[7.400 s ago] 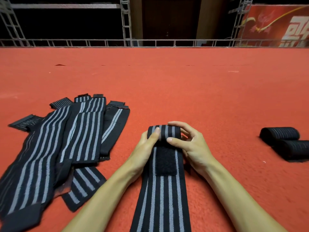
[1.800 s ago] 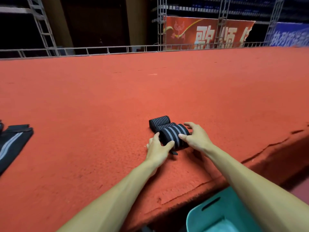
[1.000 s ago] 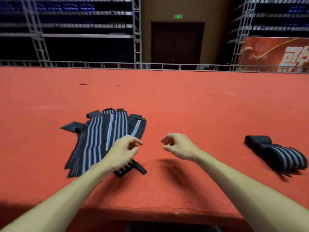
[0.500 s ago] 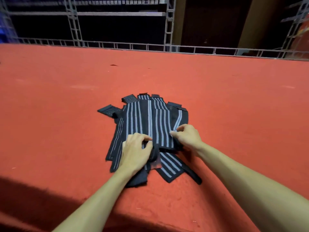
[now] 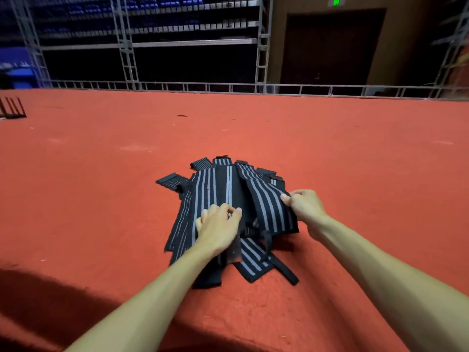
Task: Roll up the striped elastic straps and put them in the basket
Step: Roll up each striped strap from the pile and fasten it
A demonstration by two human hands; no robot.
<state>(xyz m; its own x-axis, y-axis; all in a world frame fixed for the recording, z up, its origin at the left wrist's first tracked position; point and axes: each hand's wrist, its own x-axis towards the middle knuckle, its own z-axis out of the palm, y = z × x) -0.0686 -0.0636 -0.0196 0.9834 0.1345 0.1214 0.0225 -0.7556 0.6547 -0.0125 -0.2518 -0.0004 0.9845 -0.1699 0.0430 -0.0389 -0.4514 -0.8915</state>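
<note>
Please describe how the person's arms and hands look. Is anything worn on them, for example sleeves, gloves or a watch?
Both arms are bare. The left forearm and right forearm show no sleeve down to the picture's lower edge. The left hand and right hand wear no gloves, and no watch, ring or bracelet is visible on them.

One heap of striped elastic straps [image 5: 215,184] on the red carpet [image 5: 355,161], at least five overlapping, exact number hard to tell. Two hands: left hand [image 5: 218,227] on the heap's near middle, right hand [image 5: 304,207] at its right edge. One dark rack [image 5: 11,109] far left of the heap, one green sign [image 5: 336,1] far beyond it.
</note>
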